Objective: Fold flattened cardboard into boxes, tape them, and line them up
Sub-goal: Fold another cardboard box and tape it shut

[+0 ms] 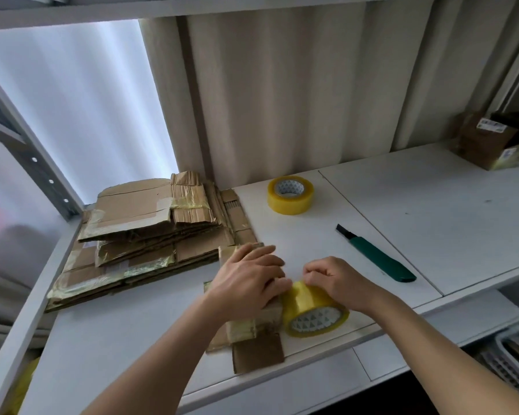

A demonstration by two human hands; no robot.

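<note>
A: What were the hands doing?

B: The left hand (pixel 249 280) lay flat, fingers straight, pressing down on the small box (pixel 270 310) at lower centre of the frame. The right hand (pixel 333 280) had its fingers curled over the top of the tape roll (pixel 312 307), pinching at it just right of the box.

A: Why held that way?

B: My guess was that the left palm kept the flaps shut and the box from sliding, while the right worked the tape's free end loose. The roll touched the box edge, so a strip could go straight across.

A: And the box itself?

B: Worn brown cardboard with old yellowish tape on its near side, one flap (pixel 258 353) lying open toward the bottom of the frame. Whether the top seam was closed, I couldn't tell; the hand covered it.

A: Anything else?

B: The flattened stack (pixel 150 229) sat at centre left, a spare roll (pixel 290 194) above centre, a green knife (pixel 378 254) to the right.
</note>
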